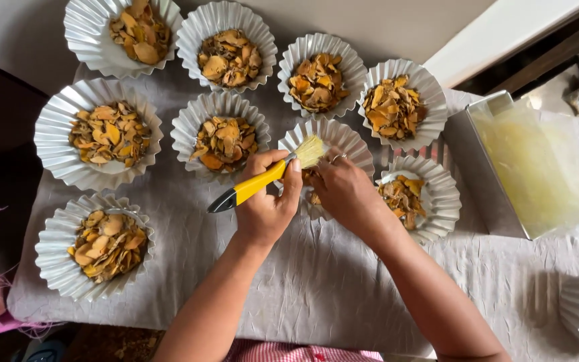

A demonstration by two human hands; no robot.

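From the head camera we look down on our two hands above a table covered with a grey wrinkled cloth point(316, 281). Our left hand point(266, 201) is closed around a brush with a yellow handle point(259, 182); the black end of the handle points out to the left of this hand, and the pale bristles point(309, 151) stand just above its fingers. Our right hand point(346, 191) is just beside the left one, with the fingers bent down into a white fluted paper tray point(350, 137). We cannot tell if it holds one of the dried orange slices there, because the hand hides them. A ring shows on one finger.

Just to the right of the right hand there is another fluted tray with slices point(407, 198). Just above the left hand we see a full tray point(222, 142), and further trays with the same orange slices lie above and to the left of both hands. Well to the right of the right hand stands a metal box with pale yellowish sheets point(537, 167).
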